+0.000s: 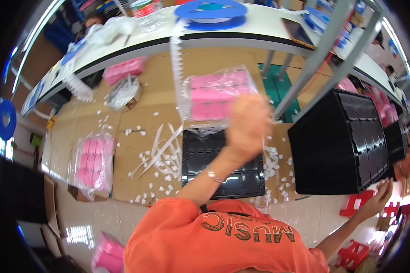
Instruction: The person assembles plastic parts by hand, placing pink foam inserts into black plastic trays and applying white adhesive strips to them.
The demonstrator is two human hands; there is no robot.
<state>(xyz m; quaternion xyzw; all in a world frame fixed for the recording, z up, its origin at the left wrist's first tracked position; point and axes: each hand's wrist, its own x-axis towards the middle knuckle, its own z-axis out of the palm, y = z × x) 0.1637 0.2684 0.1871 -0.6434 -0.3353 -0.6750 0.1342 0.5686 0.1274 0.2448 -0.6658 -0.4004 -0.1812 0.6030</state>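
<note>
My left hand (pixel 248 122), blurred by motion, is over the near right corner of a clear bag of pink pieces (pixel 216 93); its fingers are smeared. Under my left forearm, a black compartmented plastic tray (pixel 202 154) lies on the cardboard-covered bench. My right hand (pixel 381 196) reaches out to the right, fingers extended and slightly curled, beside the lower edge of a tall stack of black trays (pixel 323 145). Whether it touches the stack I cannot tell.
White scraps and a tangle of white strips (pixel 161 152) litter the cardboard (pixel 136 120). Another bag of pink pieces (pixel 93 161) is at left, near a round tin (pixel 125 93). A blue reel (pixel 210 13) tops the raised shelf. Grey metal posts (pixel 312 59) stand at right.
</note>
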